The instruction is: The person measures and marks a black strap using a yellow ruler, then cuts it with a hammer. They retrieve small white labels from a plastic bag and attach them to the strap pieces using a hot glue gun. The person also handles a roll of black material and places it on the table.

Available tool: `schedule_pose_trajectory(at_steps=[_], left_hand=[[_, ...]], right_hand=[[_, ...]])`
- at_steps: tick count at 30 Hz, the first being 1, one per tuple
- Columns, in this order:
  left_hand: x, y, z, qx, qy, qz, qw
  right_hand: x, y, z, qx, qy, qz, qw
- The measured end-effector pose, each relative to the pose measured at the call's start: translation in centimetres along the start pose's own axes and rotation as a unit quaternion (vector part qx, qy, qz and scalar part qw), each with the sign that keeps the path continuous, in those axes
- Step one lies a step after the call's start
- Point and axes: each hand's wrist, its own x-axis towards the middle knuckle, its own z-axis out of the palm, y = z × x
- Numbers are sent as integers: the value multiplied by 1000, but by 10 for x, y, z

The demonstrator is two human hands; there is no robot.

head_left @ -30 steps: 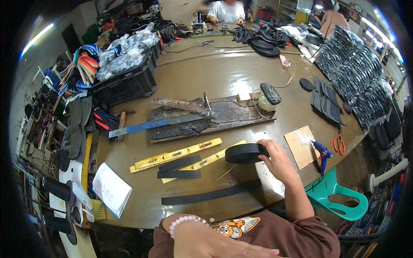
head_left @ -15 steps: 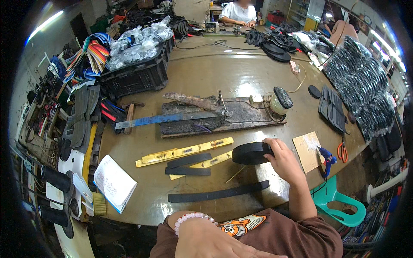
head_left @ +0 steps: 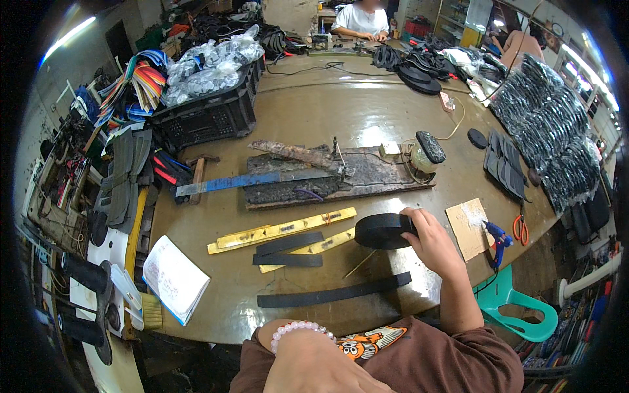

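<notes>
Tabletop [head_left: 301, 118]: we see a broad, shiny brown surface, with a person in a white shirt [head_left: 362, 21] at its far side.
Stack of wrapped black pieces [head_left: 547, 124]: along the right edge, under glossy clear plastic.
Black crate [head_left: 206, 121]: at the far left, heaped with clear plastic bags [head_left: 209, 75].
Dark board [head_left: 386, 175]: near the middle, a flat blue bar [head_left: 249, 182] lying across its left part.
Green stool [head_left: 491, 300]: below the near right edge.
Left hand [head_left: 321, 370]: at the lower edge, back toward us; its fingers are mostly cut off, so we cannot tell whether it is wide or closed.
Right hand [head_left: 434, 241]: gripping the right rim of the roll of black strap [head_left: 377, 230]; we cannot tell whether that roll touches the surface below.
Notebook [head_left: 175, 278]: open at the near left.
Yellow sticks [head_left: 288, 227]: left of the roll.
Long black strap [head_left: 337, 294]: laid out nearer us, apart from the roll.
Short black straps [head_left: 288, 260]: just beside the sticks, partly over the lower one.
Blue glue gun [head_left: 501, 241]: right of the gripping hand, its nozzle by a tan sheet [head_left: 464, 229].
Orange-handled scissors [head_left: 521, 230]: just beyond the gun.
Beaded bracelet [head_left: 304, 327]: pale pink, around the left wrist.
</notes>
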Motion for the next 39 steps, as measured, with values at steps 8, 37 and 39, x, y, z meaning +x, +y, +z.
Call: schedule_pose_trajectory(at_steps=[8, 37, 39], left_hand=[[14, 1, 2, -32, 4, 6, 999], [-3, -2, 13, -44, 15, -4, 999], [-5, -4, 13, -45, 23, -1, 999]], right_hand=[[0, -4, 1, 3, -7, -4, 1000], [-2, -5, 4, 7, 2, -7, 1000], [-2, -5, 4, 9, 2, -8, 1000]])
